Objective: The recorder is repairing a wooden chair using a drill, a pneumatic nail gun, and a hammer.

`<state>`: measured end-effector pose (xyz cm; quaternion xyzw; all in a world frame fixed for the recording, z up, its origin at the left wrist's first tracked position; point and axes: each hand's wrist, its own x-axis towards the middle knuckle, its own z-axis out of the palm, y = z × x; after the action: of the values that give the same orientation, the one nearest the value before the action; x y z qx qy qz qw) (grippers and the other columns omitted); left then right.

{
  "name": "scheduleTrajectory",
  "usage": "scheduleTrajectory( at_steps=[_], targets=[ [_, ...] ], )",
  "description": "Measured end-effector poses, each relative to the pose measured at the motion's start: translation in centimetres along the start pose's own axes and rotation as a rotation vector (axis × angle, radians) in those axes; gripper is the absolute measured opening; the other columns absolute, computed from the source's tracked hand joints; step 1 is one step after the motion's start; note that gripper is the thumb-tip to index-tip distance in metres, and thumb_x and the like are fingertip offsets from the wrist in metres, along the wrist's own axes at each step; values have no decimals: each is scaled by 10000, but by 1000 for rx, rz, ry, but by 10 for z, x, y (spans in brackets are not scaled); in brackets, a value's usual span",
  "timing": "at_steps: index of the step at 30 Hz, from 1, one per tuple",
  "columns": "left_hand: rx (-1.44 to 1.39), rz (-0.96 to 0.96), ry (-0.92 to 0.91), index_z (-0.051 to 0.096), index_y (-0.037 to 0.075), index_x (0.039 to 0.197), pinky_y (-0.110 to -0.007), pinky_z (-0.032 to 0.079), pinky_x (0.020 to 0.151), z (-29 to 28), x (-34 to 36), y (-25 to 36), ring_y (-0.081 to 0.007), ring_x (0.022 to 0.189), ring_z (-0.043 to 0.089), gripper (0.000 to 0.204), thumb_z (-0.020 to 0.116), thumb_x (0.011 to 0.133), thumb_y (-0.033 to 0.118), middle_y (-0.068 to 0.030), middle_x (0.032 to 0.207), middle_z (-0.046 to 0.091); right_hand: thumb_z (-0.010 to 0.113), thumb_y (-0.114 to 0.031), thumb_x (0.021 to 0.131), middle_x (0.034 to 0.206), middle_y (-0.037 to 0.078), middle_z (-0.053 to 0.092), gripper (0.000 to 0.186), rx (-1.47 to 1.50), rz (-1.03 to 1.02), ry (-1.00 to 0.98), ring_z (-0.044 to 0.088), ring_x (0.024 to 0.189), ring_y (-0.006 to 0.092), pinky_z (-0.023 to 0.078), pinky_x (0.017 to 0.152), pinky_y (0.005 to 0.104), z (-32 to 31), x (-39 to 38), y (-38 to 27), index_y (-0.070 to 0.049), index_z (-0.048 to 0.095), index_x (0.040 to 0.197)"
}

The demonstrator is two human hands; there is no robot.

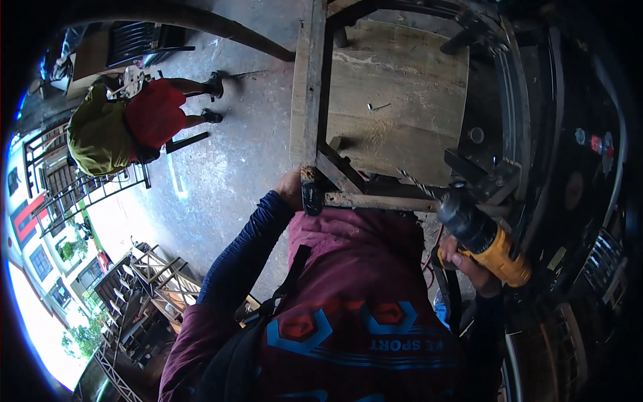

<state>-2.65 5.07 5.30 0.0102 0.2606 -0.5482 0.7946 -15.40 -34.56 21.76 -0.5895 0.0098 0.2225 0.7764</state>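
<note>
Right hand: my fingers are clamped around the handle of the drill, right hand [469, 266] on the near right side.
Drill: the yellow-and-black drill [494, 249] sits right of my shirt [362, 268], its body slanting toward the far left.
Bit: the long twisted bit [422, 184] points over the near rail [375, 201]; I cannot tell whether its tip meets wood.
Left hand: my left hand [289, 189] touches the near left corner of the wooden frame [313, 100]; its fingers are mostly hidden, so I cannot tell how far they close.
Frame: it stands right in front of me, its rails and dark corner braces between me and the board [402, 74].
Board: pale wood, strewn with sawdust [382, 132], a small metal piece [380, 106] lying on it.
Right side: dark posts crowd in past the drill, and a bottle [596, 142] with a red label lies farther out.
Far left: a curved wooden beam [228, 30] reaches toward the frame; a co-worker [127, 130] in red shorts bends over, well apart from me.
Near left: metal racks [157, 271].
</note>
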Motion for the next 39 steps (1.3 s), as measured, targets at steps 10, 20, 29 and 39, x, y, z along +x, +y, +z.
scheduleTrajectory(
  at_steps=[10,20,29,39],
  targets=[
    [150,-33,314,581,-2,1328,-439,488,1054,27,14,-7,-290,1165,625,520,482,1033,415,-153,1293,643,599,-163,953,1038,87,636,185,129,840,178,617,969,197,507,889,353,-13,-155,96,-75,590,1115],
    [386,-9,512,490,8,1407,-477,492,1004,72,2,-6,-318,1181,602,764,392,1000,647,-166,1318,608,596,-228,999,1331,117,613,452,-212,769,410,601,1187,267,489,1011,419,99,-124,185,-123,516,1431],
    [756,94,1047,201,114,1598,-533,500,982,-10,-91,38,-392,1156,607,840,458,985,628,-263,1418,504,800,-140,742,1203,207,607,802,-1016,169,654,566,1169,415,444,1000,529,26,49,274,-40,419,1440],
    [963,242,1401,359,57,1536,-433,593,807,-84,-187,12,-329,971,694,780,711,919,382,-243,1283,584,765,-93,731,1334,186,505,856,-1480,380,787,473,1280,390,401,1072,532,-90,198,322,-82,379,1495]
  ],
)
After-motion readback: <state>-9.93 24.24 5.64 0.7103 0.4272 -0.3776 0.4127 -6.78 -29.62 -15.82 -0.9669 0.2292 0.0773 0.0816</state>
